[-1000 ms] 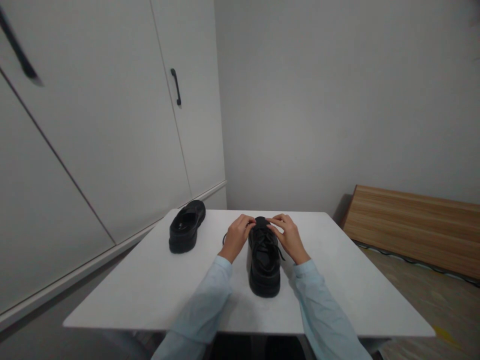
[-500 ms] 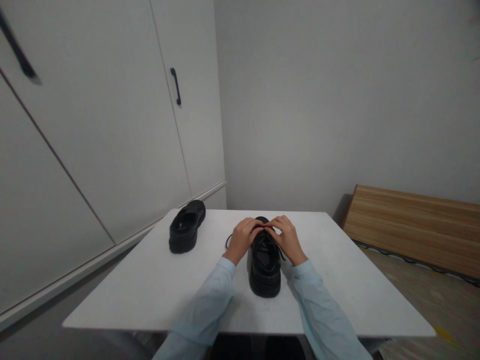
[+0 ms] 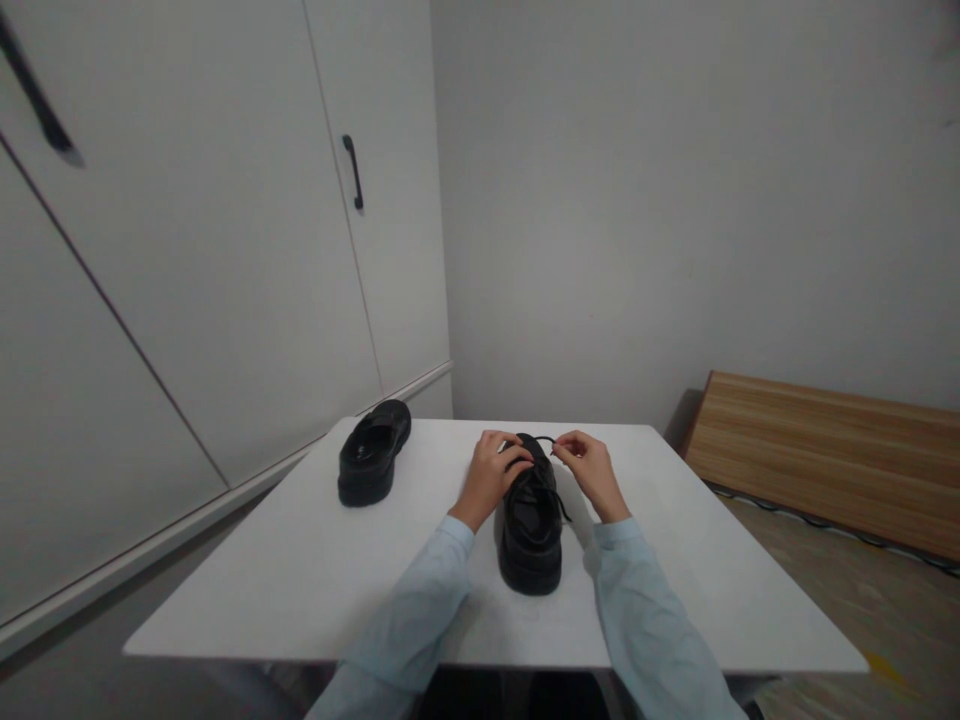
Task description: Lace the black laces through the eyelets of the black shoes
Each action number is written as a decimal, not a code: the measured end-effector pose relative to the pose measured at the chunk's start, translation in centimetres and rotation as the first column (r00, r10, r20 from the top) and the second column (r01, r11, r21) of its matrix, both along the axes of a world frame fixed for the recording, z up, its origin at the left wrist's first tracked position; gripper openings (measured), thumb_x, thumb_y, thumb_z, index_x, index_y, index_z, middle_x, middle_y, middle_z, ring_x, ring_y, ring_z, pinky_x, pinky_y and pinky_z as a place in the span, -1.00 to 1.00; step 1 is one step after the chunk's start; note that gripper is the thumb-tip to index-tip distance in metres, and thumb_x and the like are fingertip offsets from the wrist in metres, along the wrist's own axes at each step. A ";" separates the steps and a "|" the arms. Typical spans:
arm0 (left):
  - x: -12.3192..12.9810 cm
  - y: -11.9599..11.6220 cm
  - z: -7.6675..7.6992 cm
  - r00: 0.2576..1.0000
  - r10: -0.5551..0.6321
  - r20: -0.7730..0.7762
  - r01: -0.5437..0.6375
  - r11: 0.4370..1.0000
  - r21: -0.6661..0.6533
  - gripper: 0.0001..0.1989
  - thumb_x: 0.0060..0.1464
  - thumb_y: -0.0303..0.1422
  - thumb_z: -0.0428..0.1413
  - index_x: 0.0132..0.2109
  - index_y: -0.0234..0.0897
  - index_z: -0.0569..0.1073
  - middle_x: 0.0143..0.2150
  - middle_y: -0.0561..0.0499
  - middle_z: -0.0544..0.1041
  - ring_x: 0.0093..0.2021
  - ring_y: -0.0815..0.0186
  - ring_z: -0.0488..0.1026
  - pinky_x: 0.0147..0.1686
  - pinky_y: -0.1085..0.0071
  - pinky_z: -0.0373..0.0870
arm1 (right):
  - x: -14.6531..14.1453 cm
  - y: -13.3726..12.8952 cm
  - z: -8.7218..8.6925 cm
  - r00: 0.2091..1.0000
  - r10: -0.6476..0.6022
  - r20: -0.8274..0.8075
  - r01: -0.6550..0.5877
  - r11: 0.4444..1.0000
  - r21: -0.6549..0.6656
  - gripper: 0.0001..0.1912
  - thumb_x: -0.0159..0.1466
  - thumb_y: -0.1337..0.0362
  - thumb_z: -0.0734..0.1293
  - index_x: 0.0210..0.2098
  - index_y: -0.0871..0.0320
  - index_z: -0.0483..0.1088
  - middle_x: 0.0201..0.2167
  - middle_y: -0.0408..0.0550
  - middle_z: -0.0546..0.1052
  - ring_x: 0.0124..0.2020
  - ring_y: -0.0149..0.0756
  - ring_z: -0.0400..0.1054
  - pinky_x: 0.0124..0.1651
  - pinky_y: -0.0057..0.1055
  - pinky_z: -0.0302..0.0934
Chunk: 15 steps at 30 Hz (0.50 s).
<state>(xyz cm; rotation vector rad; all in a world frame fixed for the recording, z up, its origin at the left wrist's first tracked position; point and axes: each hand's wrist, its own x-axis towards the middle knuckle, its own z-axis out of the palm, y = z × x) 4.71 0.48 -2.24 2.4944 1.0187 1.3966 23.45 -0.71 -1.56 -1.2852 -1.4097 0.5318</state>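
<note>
A black lace-up shoe [image 3: 529,560] stands upright on the white table, its heel toward me. My right hand [image 3: 587,465] pinches a black shoelace [image 3: 545,438] just right of the shoe's toe. Over the left side of the shoe's front, my left hand [image 3: 495,470] is closed, thumb and fingers near the laces; what it grips is too small to make out. Another lace end hangs off the shoe's right side. A second black shoe [image 3: 369,455] rests at the table's back left, untouched.
The white table [image 3: 315,590] spans the view below the hands. Pale cabinet doors [image 3: 225,250] with dark handles rise at the left. A wood-grain panel [image 3: 817,450] leans against the wall at the right, with a dark cable along its lower edge.
My hands were together over the shoe's laces and have parted. My right hand has moved right, drawing a lace out with it. My left hand stays over the shoe.
</note>
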 end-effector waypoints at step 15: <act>0.0 0.8 -0.5 0.994 0.004 -0.106 -0.005 1.000 -0.006 -0.92 0.03 -0.35 0.18 -0.31 -0.16 0.59 -0.13 -0.03 0.47 -0.05 0.18 0.23 -0.03 0.19 0.28 | -0.4 -0.9 0.3 0.953 0.045 -0.300 -0.129 0.955 -0.266 -0.86 -0.11 0.26 0.35 -0.55 0.21 0.43 -0.62 -0.15 0.46 -0.61 -0.48 0.22 -0.46 -0.45 0.13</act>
